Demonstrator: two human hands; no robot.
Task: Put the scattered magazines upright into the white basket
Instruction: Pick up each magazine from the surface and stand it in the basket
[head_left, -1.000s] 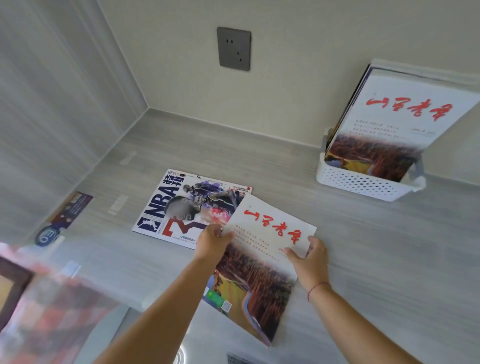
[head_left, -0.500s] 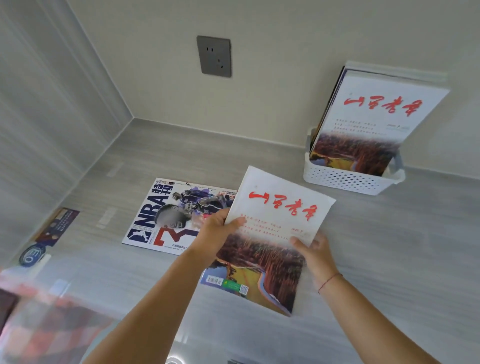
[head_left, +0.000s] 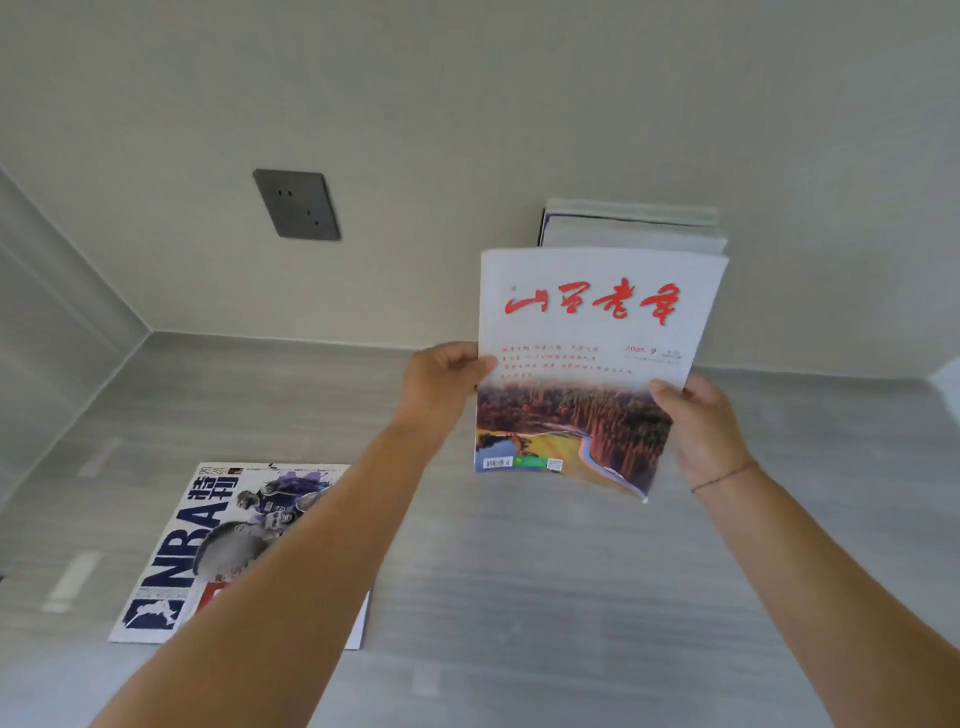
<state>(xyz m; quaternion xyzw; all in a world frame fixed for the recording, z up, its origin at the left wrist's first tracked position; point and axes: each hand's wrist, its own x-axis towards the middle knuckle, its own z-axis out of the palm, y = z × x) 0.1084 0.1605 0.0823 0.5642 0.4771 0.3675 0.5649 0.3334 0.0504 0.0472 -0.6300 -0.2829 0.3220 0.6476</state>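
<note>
I hold a white magazine with red calligraphy and a forest photo (head_left: 587, 364) upright in the air, in front of the back wall. My left hand (head_left: 441, 384) grips its left edge and my right hand (head_left: 701, 421) grips its right edge. Behind its top edge show the tops of the magazines standing against the wall (head_left: 631, 228); the white basket itself is hidden behind the held magazine. An NBA magazine (head_left: 208, 551) lies flat on the grey counter at the lower left, partly under my left forearm.
A grey wall socket (head_left: 297, 204) sits on the back wall to the left. The grey counter (head_left: 519, 597) meets a side wall on the left. Pale tape marks (head_left: 72, 579) lie on the counter left of the NBA magazine.
Both hands have lifted the white magazine off the counter and carried it up and right, tilting it upright in front of the basket. The camera has moved forward and looks higher.
</note>
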